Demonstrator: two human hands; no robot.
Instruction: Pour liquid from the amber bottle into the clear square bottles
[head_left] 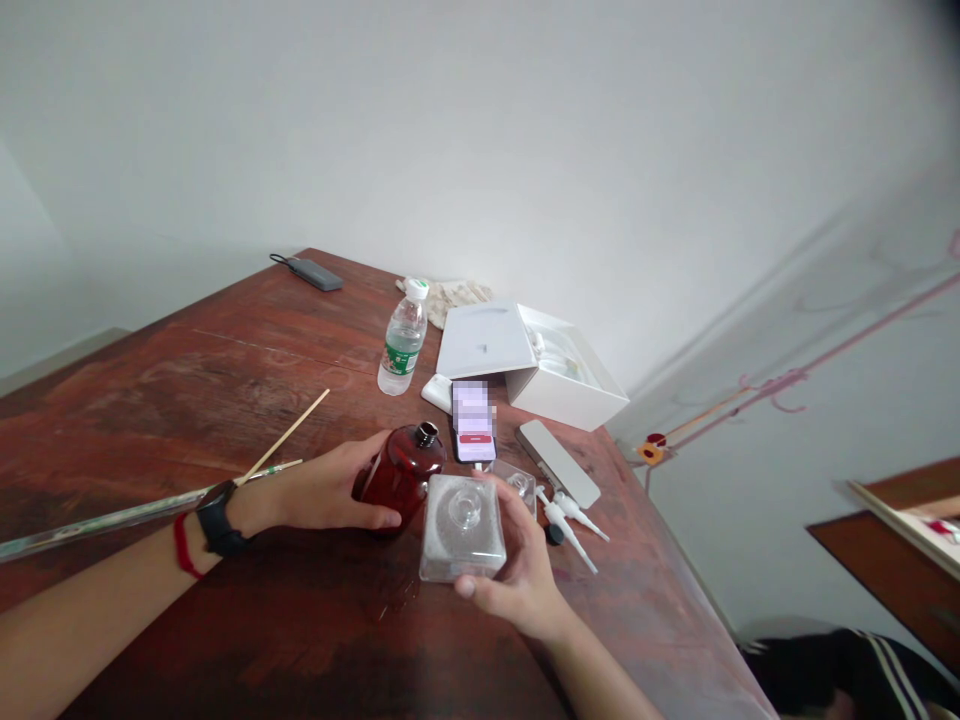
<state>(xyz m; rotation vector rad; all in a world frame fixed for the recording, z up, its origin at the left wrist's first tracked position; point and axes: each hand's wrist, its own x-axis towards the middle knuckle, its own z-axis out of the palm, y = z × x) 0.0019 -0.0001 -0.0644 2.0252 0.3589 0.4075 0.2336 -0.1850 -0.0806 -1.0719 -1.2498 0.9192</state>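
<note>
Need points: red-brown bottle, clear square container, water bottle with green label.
Red-brown bottle (406, 476): head view, on its body below the neck.
Clear square container (463, 528): head view, on its upper face.
Water bottle (401, 357): head view, on its green label.

At the frame's lower centre, the left hand (341, 488) holds a bottle (405, 475) left of a case (463, 535) in the right hand (529, 580). Behind them on the table (165, 400) lies a phone (475, 450), between a water bottle (401, 350), left, and a box (559, 400), right. Pumps (574, 541) lie right of the case.

Soft light, dark upper-right corner
</note>
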